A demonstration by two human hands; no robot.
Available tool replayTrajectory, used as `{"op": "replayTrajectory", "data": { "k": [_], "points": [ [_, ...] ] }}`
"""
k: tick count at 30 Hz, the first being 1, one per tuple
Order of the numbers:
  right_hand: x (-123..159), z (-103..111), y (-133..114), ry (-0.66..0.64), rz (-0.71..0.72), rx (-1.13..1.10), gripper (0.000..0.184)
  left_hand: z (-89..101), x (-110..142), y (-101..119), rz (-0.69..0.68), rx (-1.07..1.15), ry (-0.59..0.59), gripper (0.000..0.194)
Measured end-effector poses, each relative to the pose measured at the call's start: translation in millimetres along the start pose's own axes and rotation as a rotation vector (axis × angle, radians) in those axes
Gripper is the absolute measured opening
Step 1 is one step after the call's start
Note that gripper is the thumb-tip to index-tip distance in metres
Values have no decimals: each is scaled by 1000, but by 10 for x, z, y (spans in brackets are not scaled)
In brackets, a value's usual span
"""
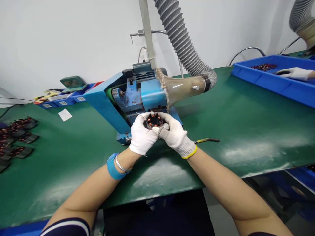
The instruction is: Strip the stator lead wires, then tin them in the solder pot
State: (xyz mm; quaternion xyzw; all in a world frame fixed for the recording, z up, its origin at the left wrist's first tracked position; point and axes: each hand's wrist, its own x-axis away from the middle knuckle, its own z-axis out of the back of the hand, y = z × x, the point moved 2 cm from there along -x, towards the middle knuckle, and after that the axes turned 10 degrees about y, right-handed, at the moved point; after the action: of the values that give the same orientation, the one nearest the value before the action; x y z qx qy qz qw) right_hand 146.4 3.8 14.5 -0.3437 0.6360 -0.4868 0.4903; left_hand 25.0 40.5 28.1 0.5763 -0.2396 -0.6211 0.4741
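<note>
Between my two gloved hands is a motor stator [155,121], a dark ring with copper windings inside. My left hand [143,135], in a white glove, is closed around its left side. On its right side my right hand [174,131], in a knitted glove with a yellow cuff, grips it with the thumb across the near rim. Both hands are right in front of a blue belt-driven machine [154,95]; whether the stator touches the machine is hidden. A yellow-and-black handled tool [208,140] lies on the table just right of my right wrist.
A translucent funnel [185,87] and grey hose [184,42] rise from the machine. Several stators [18,139] lie at left on the green table [81,154]. Small blue bins [65,101] and a paper slip [65,114] stand behind. Another person's gloved hand [294,73] reaches into a blue tray [273,87].
</note>
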Motion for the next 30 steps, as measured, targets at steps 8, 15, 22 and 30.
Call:
{"op": "replayTrajectory", "data": {
  "k": [8, 15, 22, 30],
  "points": [
    [14, 48, -16, 12, 224, 173, 61, -4, 3, -81, -46, 92, -58, 69],
    [-15, 46, -32, 12, 201, 195, 69, -41, -9, -107, -7, 123, -81, 70],
    [-30, 45, -30, 8, 152, 128, 66, -45, -16, -20, -67, 3, -3, 64],
    [-45, 83, -41, -7, 201, 151, 57, -54, 15, 10, -72, -56, 25, 63]
  ]
}}
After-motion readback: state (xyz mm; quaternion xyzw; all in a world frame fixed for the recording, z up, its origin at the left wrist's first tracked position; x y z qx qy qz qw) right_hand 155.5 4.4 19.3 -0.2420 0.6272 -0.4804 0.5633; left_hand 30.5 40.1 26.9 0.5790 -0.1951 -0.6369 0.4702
